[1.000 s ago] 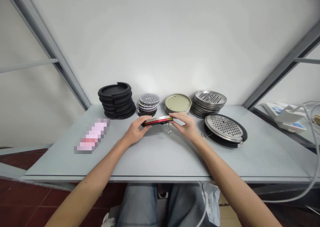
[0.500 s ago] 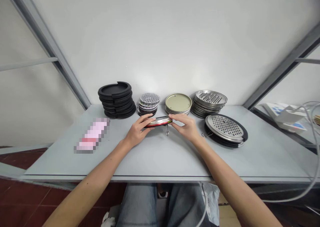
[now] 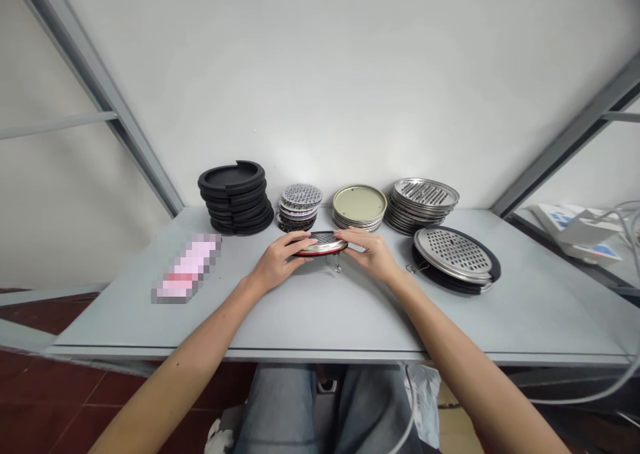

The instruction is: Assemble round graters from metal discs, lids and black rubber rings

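Between my hands, above the middle of the table, is a round disc assembly (image 3: 325,243) with a perforated face, a silver rim and a red edge below. A small metal ring (image 3: 339,268) hangs under it. My left hand (image 3: 280,259) grips its left side, fingers over the top and thumb side below. On the right side my right hand (image 3: 367,251) pinches the rim. Behind it stand a stack of small patterned discs (image 3: 301,195) and a stack of pale green round plates (image 3: 359,204).
Black rings (image 3: 233,181) are stacked at the back left, perforated metal plates (image 3: 425,194) at the back right. Finished-looking perforated discs in black rims (image 3: 454,254) lie at right. A blurred pink item (image 3: 190,264) lies left on the grey table (image 3: 320,327). A white cable hangs at right.
The held disc has tilted so that more of its perforated top face shows. Both hands remain on its sides, and the whole view has shifted slightly.
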`<state>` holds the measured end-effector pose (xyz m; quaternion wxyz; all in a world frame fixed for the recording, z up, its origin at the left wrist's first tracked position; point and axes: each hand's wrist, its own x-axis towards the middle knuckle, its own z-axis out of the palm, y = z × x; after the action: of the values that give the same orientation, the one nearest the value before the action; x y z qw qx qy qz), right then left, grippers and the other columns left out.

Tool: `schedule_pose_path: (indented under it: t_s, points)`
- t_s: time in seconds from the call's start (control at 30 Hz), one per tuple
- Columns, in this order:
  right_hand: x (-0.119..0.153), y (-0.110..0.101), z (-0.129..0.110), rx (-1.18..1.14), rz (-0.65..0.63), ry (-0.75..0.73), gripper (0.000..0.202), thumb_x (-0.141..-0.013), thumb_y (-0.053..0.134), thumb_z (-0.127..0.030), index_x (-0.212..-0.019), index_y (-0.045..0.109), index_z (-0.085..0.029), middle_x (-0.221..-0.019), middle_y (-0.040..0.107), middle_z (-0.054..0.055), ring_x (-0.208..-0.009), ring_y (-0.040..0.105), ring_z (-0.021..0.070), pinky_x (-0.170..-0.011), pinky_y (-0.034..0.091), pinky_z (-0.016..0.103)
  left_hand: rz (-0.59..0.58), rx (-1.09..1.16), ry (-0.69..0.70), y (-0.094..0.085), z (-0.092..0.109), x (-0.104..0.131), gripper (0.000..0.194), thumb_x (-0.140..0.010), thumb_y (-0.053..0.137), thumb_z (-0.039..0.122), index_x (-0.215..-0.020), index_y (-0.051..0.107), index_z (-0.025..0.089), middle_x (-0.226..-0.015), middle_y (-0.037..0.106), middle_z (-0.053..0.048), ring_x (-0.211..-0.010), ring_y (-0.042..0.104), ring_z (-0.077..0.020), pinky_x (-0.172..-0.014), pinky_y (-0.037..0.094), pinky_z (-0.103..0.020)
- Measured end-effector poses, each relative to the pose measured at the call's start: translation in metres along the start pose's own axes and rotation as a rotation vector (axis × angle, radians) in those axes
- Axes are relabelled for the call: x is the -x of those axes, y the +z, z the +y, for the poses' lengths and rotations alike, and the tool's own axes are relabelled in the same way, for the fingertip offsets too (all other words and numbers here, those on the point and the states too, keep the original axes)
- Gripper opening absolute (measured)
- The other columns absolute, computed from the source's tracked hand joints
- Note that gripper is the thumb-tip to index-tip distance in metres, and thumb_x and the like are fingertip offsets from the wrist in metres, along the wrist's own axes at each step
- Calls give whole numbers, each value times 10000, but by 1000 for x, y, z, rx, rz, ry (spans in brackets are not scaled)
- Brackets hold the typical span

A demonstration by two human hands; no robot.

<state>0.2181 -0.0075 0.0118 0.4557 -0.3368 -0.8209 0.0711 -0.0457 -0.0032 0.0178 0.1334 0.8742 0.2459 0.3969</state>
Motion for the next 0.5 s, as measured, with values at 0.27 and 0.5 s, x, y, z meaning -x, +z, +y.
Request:
schedule_pose_path:
  t_s: [0.27,0.5]
  points:
    - [-1,-1,3,-17,-26,-30,289,-838,610,-200,-1116,681,-235,-1093,708,65,-1093,628,227,-964,507,409,-48,-98,-70,-4,-2,-1,504,-778,721,331,-1254,576,247,-1289,572,-84,-1166,552,-247,-1015,445,-418]
    - [2,3,10,104,-87,51,332,-806,584,-136,-1113,673,-228,-1190,660,77,-1154,579,237,-1012,460,443,-104,-153,-30,0,-1,0,493,-772,727,376,-1231,600,248,-1214,633,-71,-1112,585,-232,-979,461,-405]
